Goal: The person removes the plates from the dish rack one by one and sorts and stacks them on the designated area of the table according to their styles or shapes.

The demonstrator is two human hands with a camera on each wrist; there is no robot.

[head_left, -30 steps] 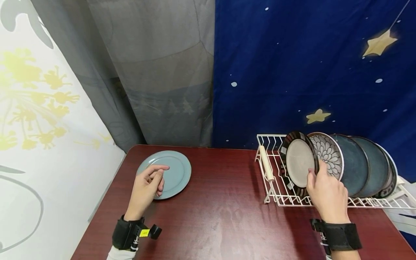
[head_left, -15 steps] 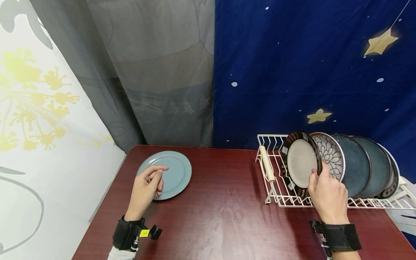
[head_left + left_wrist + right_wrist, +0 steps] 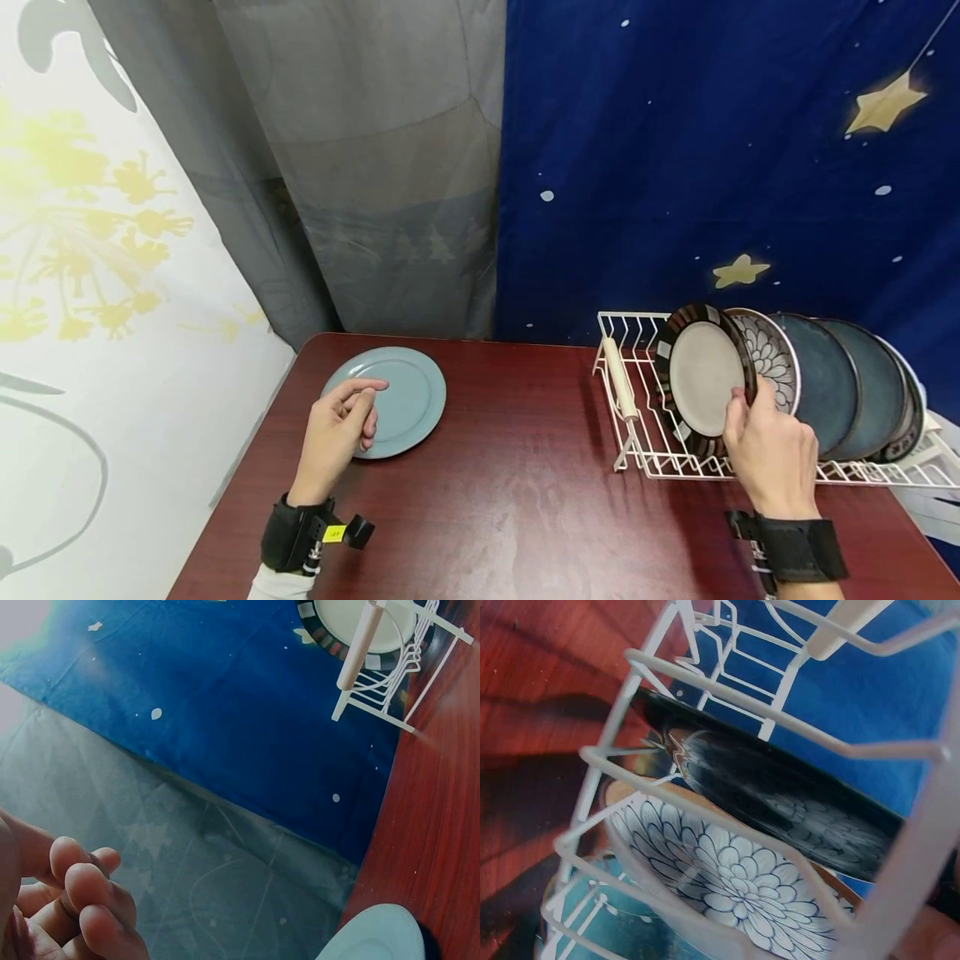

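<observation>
My right hand (image 3: 772, 454) pinches the right rim of a plate (image 3: 705, 379) with a pale centre and dark patterned border. That plate stands tilted at the left of the white wire dish rack (image 3: 690, 477); its dark underside shows in the right wrist view. Just right of it is a white dish with a flower-petal pattern (image 3: 735, 885). My left hand (image 3: 337, 429) hangs loosely curled, holding nothing, in front of a light blue plate (image 3: 412, 400). In the left wrist view its fingers (image 3: 101, 900) are apart from that plate.
Two dark blue plates (image 3: 825, 392) and other dishes stand farther right in the rack. A pale rod-like handle (image 3: 619, 379) runs along the rack's left end. The red-brown table (image 3: 510, 500) meets grey and blue curtains (image 3: 600, 167) at the back.
The dark-bordered plate has shifted slightly right and leans closer to the flower-patterned dish, my right hand moving with it. My left hand stays put. The head view has shifted a little.
</observation>
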